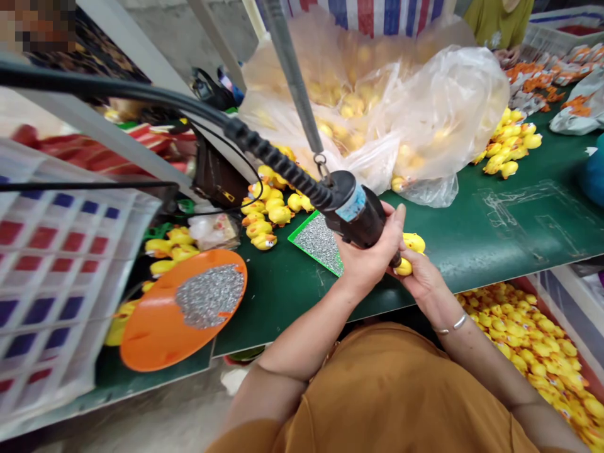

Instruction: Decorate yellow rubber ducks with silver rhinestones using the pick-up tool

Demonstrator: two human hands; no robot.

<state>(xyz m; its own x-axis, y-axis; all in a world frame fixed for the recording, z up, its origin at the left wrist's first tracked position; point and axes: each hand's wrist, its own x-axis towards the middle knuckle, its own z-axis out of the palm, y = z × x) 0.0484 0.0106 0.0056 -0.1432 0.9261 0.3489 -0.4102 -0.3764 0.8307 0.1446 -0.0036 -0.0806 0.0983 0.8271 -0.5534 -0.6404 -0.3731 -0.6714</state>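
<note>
My left hand (370,255) is wrapped round a black electric screwdriver (356,211) hanging from a metal spring, with a thick black cable at its top. A yellow toy duck (413,243) is gripped in the fingers of my right hand (422,277), which has a silver bracelet at its wrist. The screwdriver's lower tip meets the duck; the exact contact is hidden by my fingers. Just left of my left hand, a green tray (321,242) of small silver screws lies on the green table (283,302). Several yellow ducks (264,217) are piled behind that tray.
An orange dish (155,321) of silver screws is at the left. Large clear bags (438,119) of ducks stand behind my hands. A bin of ducks (533,352) sits below the table edge at the right. Another person (495,28) in a green top is at the back right.
</note>
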